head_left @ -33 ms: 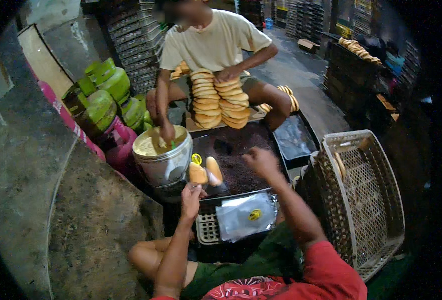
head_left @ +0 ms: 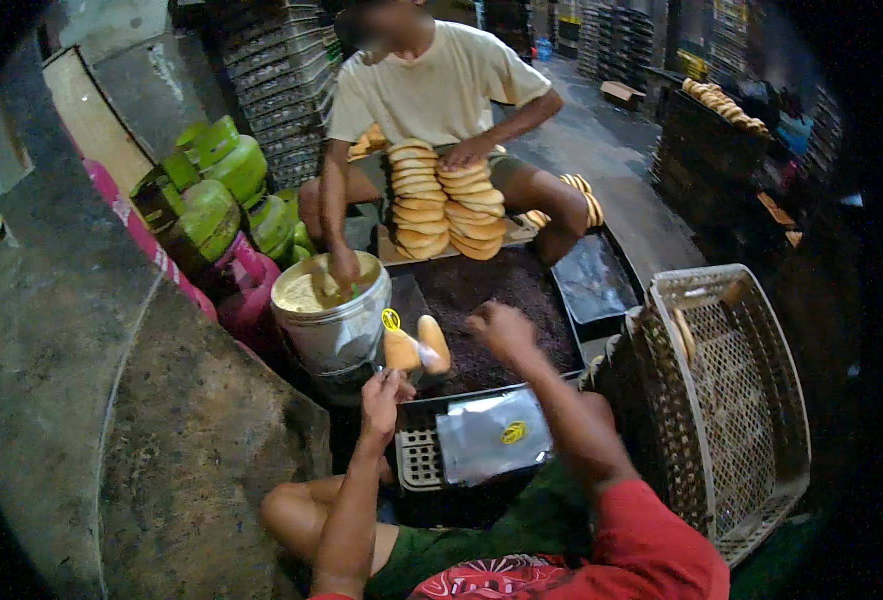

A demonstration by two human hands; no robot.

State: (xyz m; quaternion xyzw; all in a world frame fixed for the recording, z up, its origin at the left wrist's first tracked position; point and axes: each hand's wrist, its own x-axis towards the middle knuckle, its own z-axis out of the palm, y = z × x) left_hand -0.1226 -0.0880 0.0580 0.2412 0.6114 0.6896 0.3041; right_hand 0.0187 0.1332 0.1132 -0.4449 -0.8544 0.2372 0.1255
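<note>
Dim concrete floor; dark tray (head_left: 562,345) of brown crumbs. I see left hand (head_left: 382,392) gripping split bun (head_left: 417,347); right hand (head_left: 502,330) closed loosely over crumbs, contents unclear.

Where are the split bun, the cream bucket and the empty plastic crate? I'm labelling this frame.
split bun (head_left: 417,346), head view, on its cut face.
cream bucket (head_left: 347,328), head view, on its side wall.
plastic crate (head_left: 752,400), head view, on its mesh bottom.

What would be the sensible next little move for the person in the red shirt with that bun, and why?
Probably bring the right hand back to the split golden bun. The left hand holds the bun open at the edge of the black tray of dark crumbly topping, while the right hand is bunched low over that topping, as if gathering a pinch. Whether it holds any, I cannot tell.
</note>
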